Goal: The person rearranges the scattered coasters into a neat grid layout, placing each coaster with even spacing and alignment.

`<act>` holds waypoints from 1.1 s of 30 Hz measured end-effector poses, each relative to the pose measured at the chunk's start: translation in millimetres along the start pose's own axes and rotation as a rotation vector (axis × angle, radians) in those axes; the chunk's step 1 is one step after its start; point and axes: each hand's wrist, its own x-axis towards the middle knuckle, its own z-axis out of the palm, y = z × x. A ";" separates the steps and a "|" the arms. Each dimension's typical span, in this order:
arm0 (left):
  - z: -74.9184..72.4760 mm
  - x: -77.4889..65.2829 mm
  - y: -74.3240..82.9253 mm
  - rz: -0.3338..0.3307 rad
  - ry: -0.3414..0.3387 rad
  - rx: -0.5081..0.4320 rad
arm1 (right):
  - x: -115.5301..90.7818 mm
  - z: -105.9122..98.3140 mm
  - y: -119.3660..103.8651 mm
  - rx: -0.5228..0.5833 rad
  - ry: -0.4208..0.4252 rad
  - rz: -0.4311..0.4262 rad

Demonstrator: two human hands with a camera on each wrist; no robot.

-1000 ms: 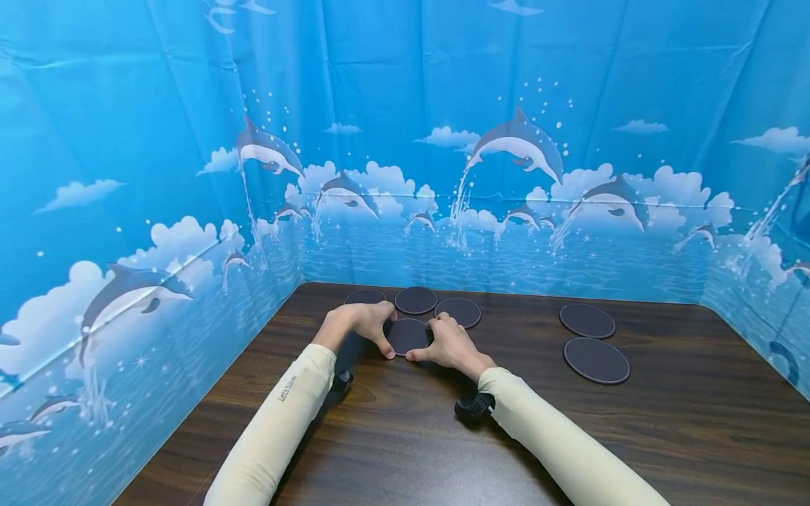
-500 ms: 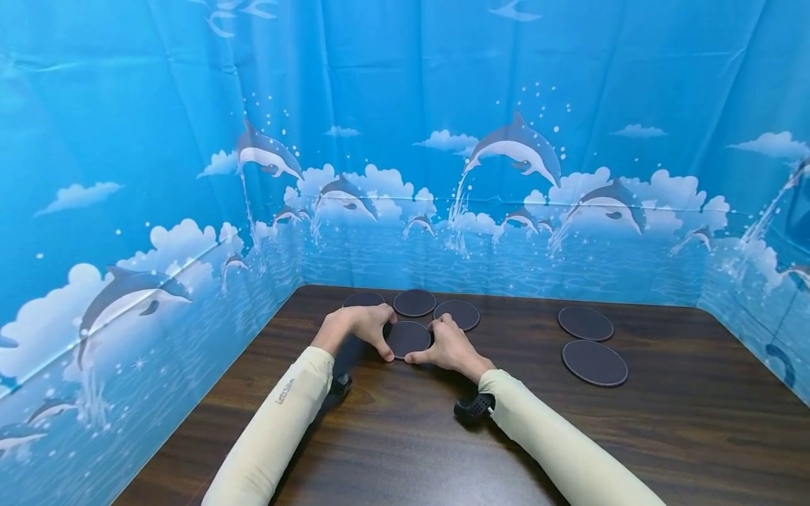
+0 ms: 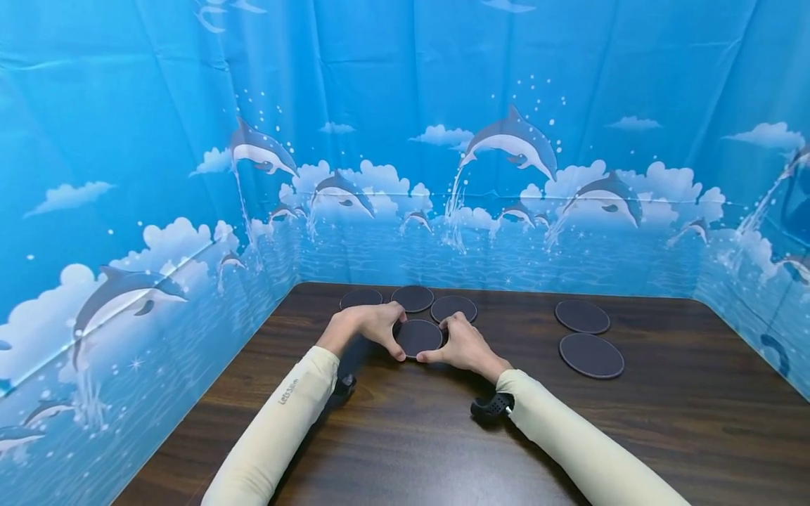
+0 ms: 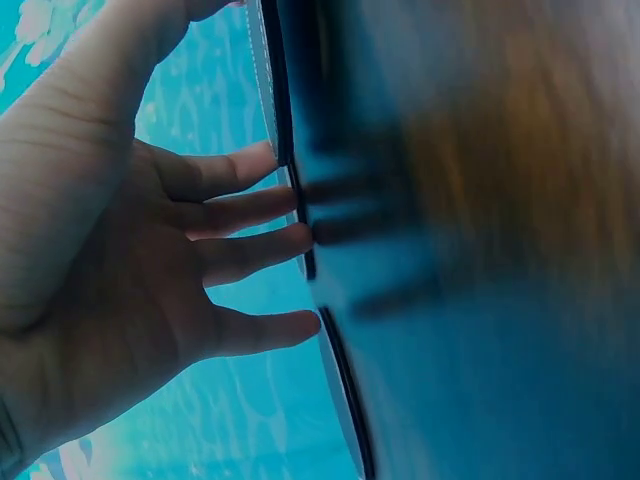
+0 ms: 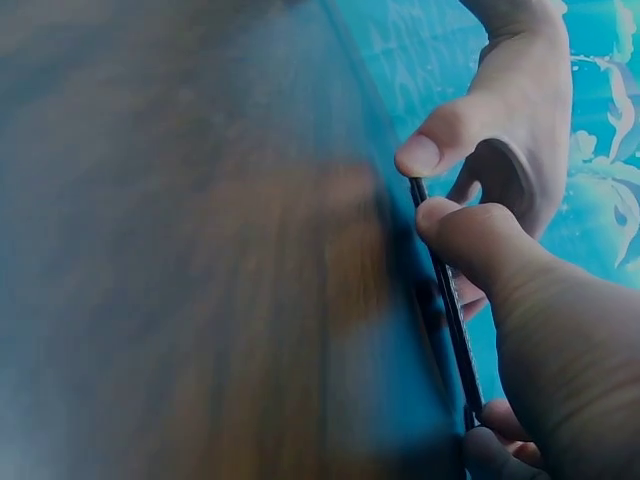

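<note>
A dark round coaster (image 3: 418,339) with pale edge stitching lies between both hands, near the table's far left. My left hand (image 3: 377,327) grips its left rim, thumb at the near edge and fingers at the far side. On the opposite rim, my right hand (image 3: 468,348) holds it with thumb and fingers spread. In the right wrist view the coaster (image 5: 455,310) shows edge-on, both thumbs close together on its rim. In the left wrist view the left hand's other fingers (image 4: 255,250) extend towards more coasters (image 4: 345,400).
Behind the hands lie three more dark coasters: one at the left (image 3: 361,299), one in the middle (image 3: 413,299) and one at the right (image 3: 453,309). Two others (image 3: 582,317) sit on the right of the wooden table (image 3: 405,436). A dolphin-print curtain (image 3: 405,140) borders the table.
Both hands and the coaster between them have shifted slightly to the right relative to the coasters behind. Both hands keep their hold; the other coasters stay in place.
</note>
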 end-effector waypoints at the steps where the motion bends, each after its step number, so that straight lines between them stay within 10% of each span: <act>1: -0.1 1.0 3.9 0.008 0.000 0.005 | -2.0 -2.7 1.7 -0.002 0.000 -0.001; 14: 14.0 19.0 48.1 0.109 0.005 0.070 | -36.3 -31.6 30.7 -0.046 0.006 0.012; 33: 18.3 21.1 68.7 0.114 -0.006 0.174 | -52.5 -41.5 38.8 -0.092 -0.010 -0.017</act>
